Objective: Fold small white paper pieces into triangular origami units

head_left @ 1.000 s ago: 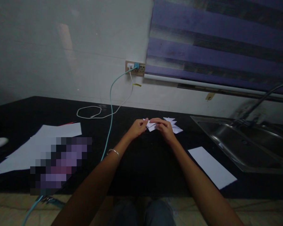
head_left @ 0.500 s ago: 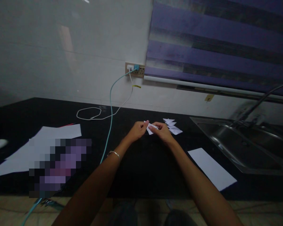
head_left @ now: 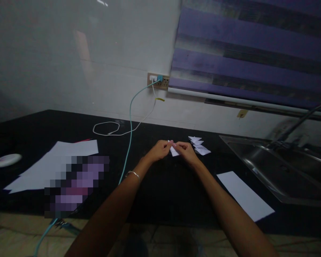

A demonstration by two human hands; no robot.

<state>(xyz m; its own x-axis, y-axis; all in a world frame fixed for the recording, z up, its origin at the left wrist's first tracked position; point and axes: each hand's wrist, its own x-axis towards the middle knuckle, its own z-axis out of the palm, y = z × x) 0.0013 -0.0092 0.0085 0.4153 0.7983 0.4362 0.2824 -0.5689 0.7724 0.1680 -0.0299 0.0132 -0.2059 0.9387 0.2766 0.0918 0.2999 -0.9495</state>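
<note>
A small folded piece of white paper [head_left: 174, 151] is held between both hands over the black counter. My left hand [head_left: 160, 149] pinches its upper left side, thumb and fingers pressed together. My right hand [head_left: 186, 150] grips the other side, its thumb close to the left thumb at the top edge. Parts of the paper are hidden behind the fingers. Just right of my right hand lies a cluster of folded pointed paper pieces [head_left: 200, 148]. A flat white paper strip [head_left: 246, 196] rests nearer me, beside my right forearm.
White sheets [head_left: 50, 164] lie on the left of the counter [head_left: 173, 192], partly covered by a blurred purple patch. A white oval object [head_left: 7, 160] is at far left. A teal cable [head_left: 130, 135] and white cable [head_left: 107, 123] run from the wall socket [head_left: 163, 82]. A steel sink [head_left: 273, 171] is at right.
The thumbs have come closer together on the folded paper, which now hangs lower between the hands. The whole view has shifted slightly, so things appear further right.
</note>
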